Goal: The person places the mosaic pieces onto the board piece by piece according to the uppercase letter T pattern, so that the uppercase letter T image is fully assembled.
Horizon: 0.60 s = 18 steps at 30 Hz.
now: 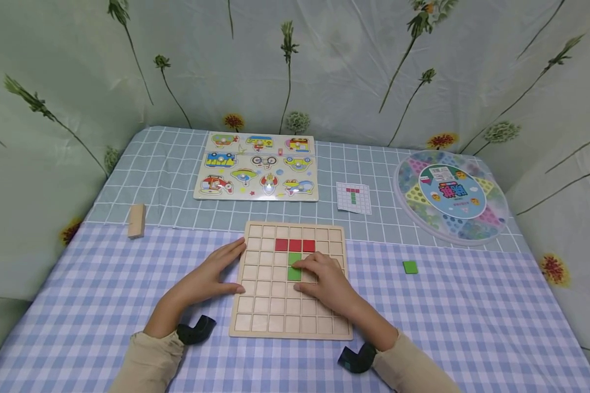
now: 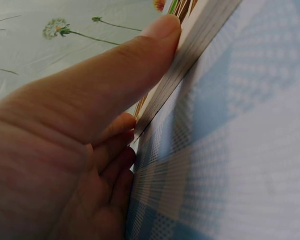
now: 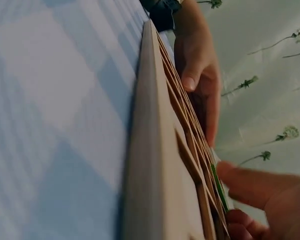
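Note:
A wooden grid board (image 1: 264, 322) lies flat on the checked cloth. Three red tiles (image 1: 295, 245) form a row near its top, with two green tiles (image 1: 294, 274) in a column under the middle one. My left hand (image 1: 204, 281) rests at the board's left edge, thumb (image 2: 160, 32) and fingers spread along the side. Over the board, my right hand (image 1: 326, 281) has its index fingertip and thumb tip near the upper and lower edges of the lower green tile, which lies in its cell. The right wrist view shows this green tile (image 3: 219, 187) edge-on between the fingertips.
One loose green tile (image 1: 410, 267) lies right of the board. Behind stand a vehicle puzzle board (image 1: 255, 176), a small pattern card (image 1: 354, 198) and a round game box (image 1: 491, 215). A wooden block (image 1: 136, 220) is at left; a printed fabric backdrop hangs behind.

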{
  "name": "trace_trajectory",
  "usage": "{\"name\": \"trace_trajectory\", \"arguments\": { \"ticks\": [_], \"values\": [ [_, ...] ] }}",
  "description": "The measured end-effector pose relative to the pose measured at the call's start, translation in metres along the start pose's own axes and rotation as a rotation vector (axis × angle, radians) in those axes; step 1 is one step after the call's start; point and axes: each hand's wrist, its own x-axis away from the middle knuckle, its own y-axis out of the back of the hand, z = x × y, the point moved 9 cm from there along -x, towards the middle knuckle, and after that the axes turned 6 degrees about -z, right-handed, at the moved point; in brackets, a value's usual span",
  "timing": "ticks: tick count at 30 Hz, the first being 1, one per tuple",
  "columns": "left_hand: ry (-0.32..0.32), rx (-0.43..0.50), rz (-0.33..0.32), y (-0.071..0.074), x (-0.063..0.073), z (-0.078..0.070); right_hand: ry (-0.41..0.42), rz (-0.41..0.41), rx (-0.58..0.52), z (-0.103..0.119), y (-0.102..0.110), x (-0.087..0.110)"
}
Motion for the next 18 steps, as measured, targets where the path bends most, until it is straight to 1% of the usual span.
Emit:
{"name": "trace_trajectory", "arguments": {
  "ticks": [3, 6, 8, 13, 16, 18],
  "values": [
    [0.0, -0.006, -0.001, 0.0, 0.001, 0.0, -0.006, 0.037, -0.087, -0.001, 0.008, 0.003],
    [-0.003, -0.006, -0.003, 0.0, 0.001, -0.001, 0.027, 0.017, -0.133, 0.0, 0.026, 0.007],
    [0.005, -0.003, 0.003, 0.0, 0.001, -0.001, 0.065, -0.026, -0.117, 0.001, 0.043, 0.011],
    [0.033, 0.005, 0.024, -0.001, 0.0, 0.001, 0.088, -0.168, -0.022, -0.007, 0.087, 0.026],
    [0.036, 0.007, 0.026, -0.001, 0.0, 0.002, 0.075, -0.236, 0.029, -0.019, 0.107, 0.037],
    [0.037, 0.004, 0.027, -0.001, 0.0, 0.002, 0.043, -0.272, 0.06, -0.03, 0.118, 0.044]
  ]
}}
